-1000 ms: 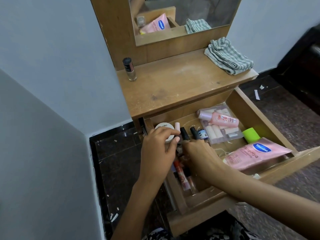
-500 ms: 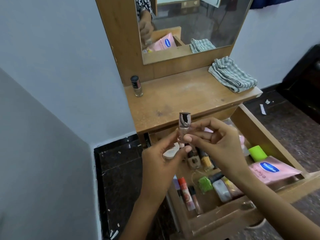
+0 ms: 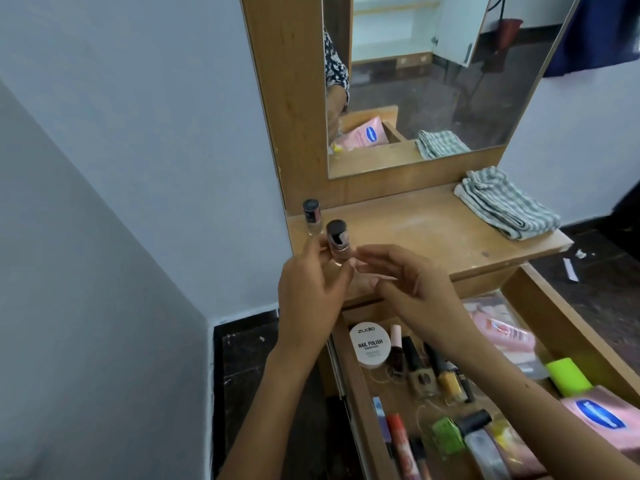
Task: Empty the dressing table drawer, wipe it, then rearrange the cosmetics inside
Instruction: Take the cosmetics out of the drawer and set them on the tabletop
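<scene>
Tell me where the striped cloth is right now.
In the head view the striped cloth lies folded at the far right end of the dressing table top, just below the mirror, away from both hands.

Pale blue-grey walls (image 3: 145, 109) filled the left and upper parts of the frame, meeting in a corner at lower left. A dark speckled floor (image 3: 602, 292) showed at right and bottom centre. A wooden dressing table stood against the wall, its worktop (image 3: 408, 230) bare and scuffed at centre. Its mirror (image 3: 433, 81) reflected a white cabinet with an open door. Dark blue cloth (image 3: 602, 32) hung at upper right.
</scene>
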